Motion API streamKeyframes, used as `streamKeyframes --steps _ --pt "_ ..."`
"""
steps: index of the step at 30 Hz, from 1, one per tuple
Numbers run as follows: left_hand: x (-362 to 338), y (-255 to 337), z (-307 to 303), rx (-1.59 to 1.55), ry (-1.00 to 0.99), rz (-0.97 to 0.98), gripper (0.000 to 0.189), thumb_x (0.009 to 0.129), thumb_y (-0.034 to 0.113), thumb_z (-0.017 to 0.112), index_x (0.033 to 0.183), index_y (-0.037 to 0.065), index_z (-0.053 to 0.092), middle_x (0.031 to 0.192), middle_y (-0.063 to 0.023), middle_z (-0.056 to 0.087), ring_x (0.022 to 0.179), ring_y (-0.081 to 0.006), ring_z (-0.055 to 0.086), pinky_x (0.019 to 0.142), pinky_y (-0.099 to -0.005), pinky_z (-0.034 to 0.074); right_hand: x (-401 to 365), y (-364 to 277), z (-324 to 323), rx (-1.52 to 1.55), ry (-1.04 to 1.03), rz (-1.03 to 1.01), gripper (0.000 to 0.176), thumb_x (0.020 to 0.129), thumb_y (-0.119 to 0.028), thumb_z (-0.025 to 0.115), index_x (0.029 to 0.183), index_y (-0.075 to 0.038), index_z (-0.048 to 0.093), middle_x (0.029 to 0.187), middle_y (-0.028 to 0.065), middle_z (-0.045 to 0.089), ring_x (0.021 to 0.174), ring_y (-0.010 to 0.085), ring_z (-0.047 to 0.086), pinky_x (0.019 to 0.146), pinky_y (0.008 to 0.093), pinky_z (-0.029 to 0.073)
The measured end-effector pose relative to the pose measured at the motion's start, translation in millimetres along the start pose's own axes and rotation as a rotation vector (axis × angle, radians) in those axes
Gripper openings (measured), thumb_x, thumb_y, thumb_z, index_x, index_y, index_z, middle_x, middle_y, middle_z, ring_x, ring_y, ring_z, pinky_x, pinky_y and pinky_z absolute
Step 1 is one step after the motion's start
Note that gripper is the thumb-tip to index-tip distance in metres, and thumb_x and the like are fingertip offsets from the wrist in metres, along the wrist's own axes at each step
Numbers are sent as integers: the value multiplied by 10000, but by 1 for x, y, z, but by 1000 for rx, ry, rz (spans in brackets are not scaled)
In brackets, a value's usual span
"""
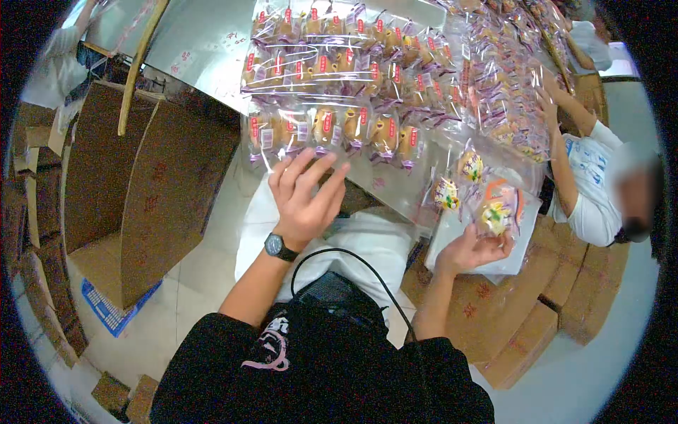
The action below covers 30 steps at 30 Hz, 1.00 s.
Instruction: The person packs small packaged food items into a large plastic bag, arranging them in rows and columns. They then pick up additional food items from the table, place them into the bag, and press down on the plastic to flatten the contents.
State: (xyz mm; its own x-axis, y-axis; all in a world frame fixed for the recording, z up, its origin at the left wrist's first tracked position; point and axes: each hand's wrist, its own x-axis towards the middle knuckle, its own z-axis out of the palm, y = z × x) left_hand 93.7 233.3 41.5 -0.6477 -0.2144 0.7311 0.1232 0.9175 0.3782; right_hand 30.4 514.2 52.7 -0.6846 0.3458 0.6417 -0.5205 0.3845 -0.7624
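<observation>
My left hand (309, 192), wearing a black wristwatch (280, 247), reaches to the table's front edge with its fingers spread. Its fingertips are at the lower ends of the front row of wrapped buns (326, 127), which have clear wrappers, red labels and purple edges. At the right, my right hand (472, 251) is closed at the lower edge of a clear snack packet (497, 210) with purple lettering and a yellow-green picture. Similar packets (447, 192) lie beside it, over a white stack of plastic sheets or bags (452, 247).
More rows of wrapped buns (346, 67) cover the metal table (205, 53). A person in a white shirt (586, 169) reaches over the piled packets (505, 99) at the right. Cardboard boxes (522, 318) stand below, and a large open carton (169, 191) is at the left beside a wooden stick (141, 67).
</observation>
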Motion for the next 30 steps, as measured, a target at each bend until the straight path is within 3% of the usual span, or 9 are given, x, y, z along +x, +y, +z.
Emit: streamKeyframes --steps 4,6,8,10,11,15,20,26,30 --pt "13 1 4 118 -89 2 391 825 162 771 1215 188 766 1379 -3 659 1316 -259 559 1151 -475 299 -16 -43 -11 578 -308 474 791 776 -39 681 1486 -112 339 1392 213 493 1245 326 544 1058 473 471" --pt "20 6 2 180 -166 -25 433 856 170 744 1288 182 725 1388 -8 655 1321 -251 560 1184 -500 216 -25 -64 -14 921 -463 981 772 782 -114 670 1490 -122 362 1366 237 540 1188 360 589 981 505 517" --pt "19 6 0 220 -243 -36 447 867 165 734 1313 180 709 1403 -7 647 1335 -246 554 1195 -503 185 -40 -71 -6 1121 -557 1153 748 804 -147 642 1503 -130 376 1394 238 542 1176 365 603 924 495 534" --pt "18 1 2 189 -260 -43 429 879 160 722 1308 172 709 1425 -11 632 1315 -243 568 1199 -503 167 -51 -84 6 1003 -541 1271 745 807 -168 623 1511 -141 381 1382 218 550 1127 368 630 870 461 547" --pt "18 2 1 212 -254 -29 428 879 157 721 1307 171 709 1425 -12 631 1304 -244 573 1198 -503 169 -55 -91 12 1010 -476 1340 768 819 -71 650 1524 -148 354 1365 204 563 1082 349 659 882 439 562" --pt "15 -12 5 150 -247 -8 449 858 168 746 1305 194 708 1407 13 638 1256 -238 593 1162 -488 216 -73 -71 16 785 -700 1224 832 819 155 687 1507 -142 326 1336 163 589 1125 311 670 969 436 574" --pt "13 -19 5 152 -200 39 441 838 191 783 1274 218 721 1381 61 650 1213 -215 591 1054 -480 297 -75 -65 57 831 -441 1052 604 986 -9 661 1475 -127 326 1356 197 606 1202 318 651 979 457 573" --pt "23 -4 -5 103 -107 92 417 782 153 828 1191 136 750 1243 -78 679 1265 -301 585 1056 -503 385 -76 -59 84 1079 -194 1123 435 1109 -230 494 1497 -53 404 1485 174 530 1323 308 569 1114 445 479" --pt "30 14 2 -24 -253 77 401 789 166 806 1181 131 727 1311 -88 662 1324 -311 544 1110 -526 367 -71 -58 106 708 -159 904 415 1089 -240 562 1446 -48 471 1409 105 590 1248 247 595 1021 397 499"
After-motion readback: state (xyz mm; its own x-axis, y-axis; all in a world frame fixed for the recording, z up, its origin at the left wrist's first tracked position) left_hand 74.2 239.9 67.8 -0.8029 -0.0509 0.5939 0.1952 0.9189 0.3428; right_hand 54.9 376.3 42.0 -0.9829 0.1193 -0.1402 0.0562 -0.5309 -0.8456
